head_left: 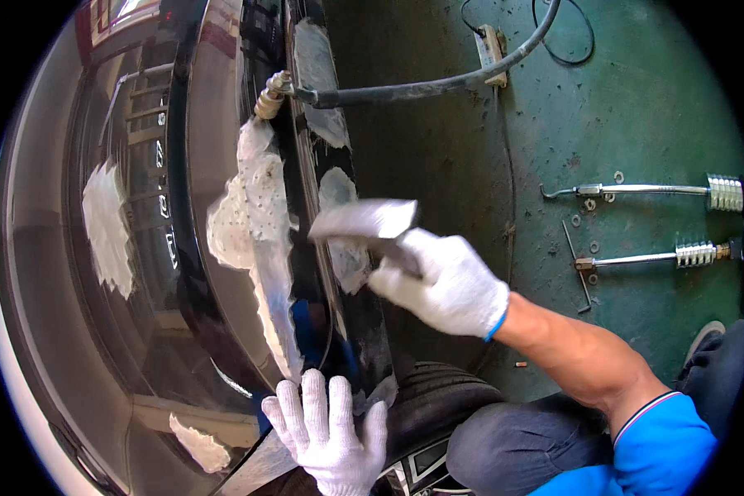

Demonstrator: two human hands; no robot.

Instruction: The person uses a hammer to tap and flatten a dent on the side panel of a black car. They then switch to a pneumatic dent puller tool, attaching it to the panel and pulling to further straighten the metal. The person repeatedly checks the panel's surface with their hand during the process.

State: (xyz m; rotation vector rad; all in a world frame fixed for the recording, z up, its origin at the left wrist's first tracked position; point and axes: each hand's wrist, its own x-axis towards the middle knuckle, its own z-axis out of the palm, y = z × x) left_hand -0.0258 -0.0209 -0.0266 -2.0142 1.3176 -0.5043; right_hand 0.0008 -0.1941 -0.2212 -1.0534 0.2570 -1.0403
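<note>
My right hand (446,285), in a white knit glove with a blue cuff edge, is closed round the short dark handle of a hammer. The bright, motion-blurred head of the hammer (368,220) is in front of the car's dark lower side; whether it touches the metal I cannot tell. Left of it, a bare grey patch (260,194) with many small dents runs along the dark car panel (211,107). My left hand (331,438), also in a white glove, lies with fingers spread on the bodywork at the lower end of that patch, above the tyre (446,397).
A black hose (422,89) crosses to a metal coupling (271,96) against the panel. On the green floor (636,107) lie a power strip (491,54), two metal rods with ribbed ends (653,190), a thin bent rod (576,264) and several nuts. More sanded patches (107,231) mark the car.
</note>
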